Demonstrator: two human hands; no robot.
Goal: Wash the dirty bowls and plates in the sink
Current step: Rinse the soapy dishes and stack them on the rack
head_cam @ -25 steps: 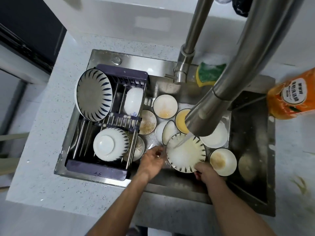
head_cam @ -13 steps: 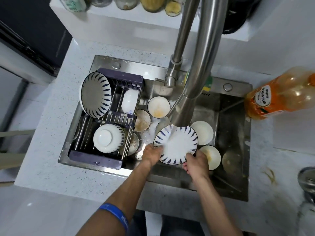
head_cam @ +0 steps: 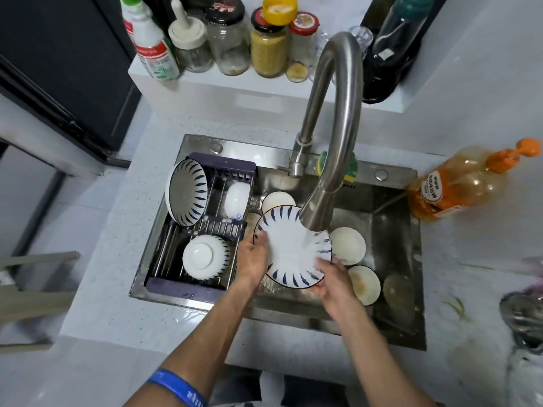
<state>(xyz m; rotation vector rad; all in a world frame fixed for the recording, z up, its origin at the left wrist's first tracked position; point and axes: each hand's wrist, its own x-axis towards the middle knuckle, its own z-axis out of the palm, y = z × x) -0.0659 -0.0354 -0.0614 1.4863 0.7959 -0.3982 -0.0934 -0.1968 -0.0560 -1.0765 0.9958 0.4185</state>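
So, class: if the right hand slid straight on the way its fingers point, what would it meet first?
The right hand points up-left across the plate it grips, so probably the water stream under the faucet; depth is unclear.

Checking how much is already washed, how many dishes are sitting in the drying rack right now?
3. A striped bowl stands on edge at the rack's far left, a white dish stands beside it, and an upside-down bowl sits in the near section. None seem hidden.

Two bare forearms, no sleeves; blue rubbery wristband (head_cam: pixel 176 387) w/ pale lettering on left wrist; right wrist unadorned.
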